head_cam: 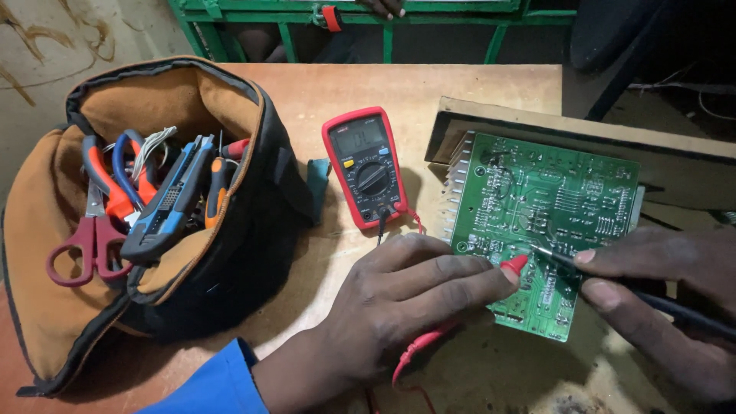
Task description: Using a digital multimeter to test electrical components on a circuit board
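Down close to me, my left hand (399,307) pinches the red probe (512,266) between thumb and fingers, so its tip sits steady on the green board (552,199). My right hand (659,291) pinches the black probe (567,261) the same way, and its point touches the board just beside the red one. The board lies flat on the table (322,84), so I can reach its little parts. Farther off, the red meter (366,166) faces up so I can read it. An open tool bag (153,215) rests to the left, with scissors (88,245) poking out.

One multimeter (365,165), one circuit board (546,230), two probes (515,265), one tool bag (138,222), one scissors (88,245)
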